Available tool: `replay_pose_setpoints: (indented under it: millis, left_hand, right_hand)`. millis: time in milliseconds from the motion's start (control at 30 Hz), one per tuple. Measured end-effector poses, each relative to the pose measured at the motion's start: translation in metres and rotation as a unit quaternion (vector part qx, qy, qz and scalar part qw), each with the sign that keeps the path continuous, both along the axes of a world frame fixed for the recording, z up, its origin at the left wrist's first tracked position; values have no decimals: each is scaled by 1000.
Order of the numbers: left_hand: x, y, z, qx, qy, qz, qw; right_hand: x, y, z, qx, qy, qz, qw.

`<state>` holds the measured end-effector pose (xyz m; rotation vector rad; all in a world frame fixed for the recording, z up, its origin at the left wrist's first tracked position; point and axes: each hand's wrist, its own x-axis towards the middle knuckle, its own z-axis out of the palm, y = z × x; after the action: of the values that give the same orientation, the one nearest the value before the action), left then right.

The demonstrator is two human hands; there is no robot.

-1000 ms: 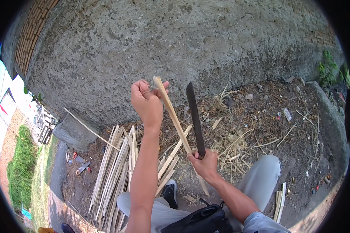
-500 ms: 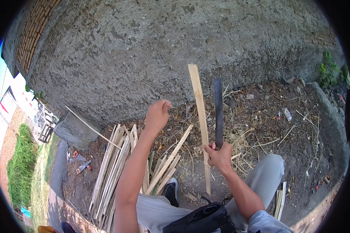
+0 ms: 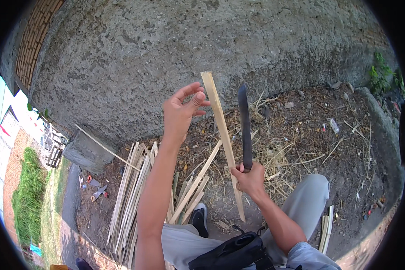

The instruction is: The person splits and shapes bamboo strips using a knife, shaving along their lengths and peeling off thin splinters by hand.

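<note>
A pale wooden strip [image 3: 223,126] stands nearly upright in front of me, its top leaning left and its thin lower end close to the ground. My right hand [image 3: 252,181] grips the handle of a machete [image 3: 245,128], whose long dark blade points up just right of the strip. The thumb side of that hand touches the strip's lower part. Left of the strip's upper end, my left hand [image 3: 181,112] is raised with fingers apart and nothing in it. Its fingertips are close to the wood; whether they touch it I cannot tell.
Ahead rises a rough grey wall [image 3: 166,58]. At my left lies a pile of wooden strips [image 3: 130,198], with a hand saw [image 3: 99,193] beyond it. Straw and shavings [image 3: 279,162] litter the ground. A black bag [image 3: 231,256] rests at my lap, and more strips [image 3: 326,229] lie by my right knee.
My left hand has risen toward the strip's top, and its curled fingers have spread. The strip's upper end has tilted left. The machete and my right hand have shifted slightly left.
</note>
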<state>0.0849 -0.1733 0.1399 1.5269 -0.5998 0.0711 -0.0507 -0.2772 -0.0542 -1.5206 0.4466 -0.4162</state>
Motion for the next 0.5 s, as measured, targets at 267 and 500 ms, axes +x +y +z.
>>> replay_pose_setpoints:
  millis: [267,500]
  left_hand:
    - [9,-21,-3,43,-63,106,991]
    - [38,-11,32,-61,-26,137,988]
  right_hand:
    - [-1,2,-4,45,-13,10,999]
    - [0,-3,-5,22,-27,5,999]
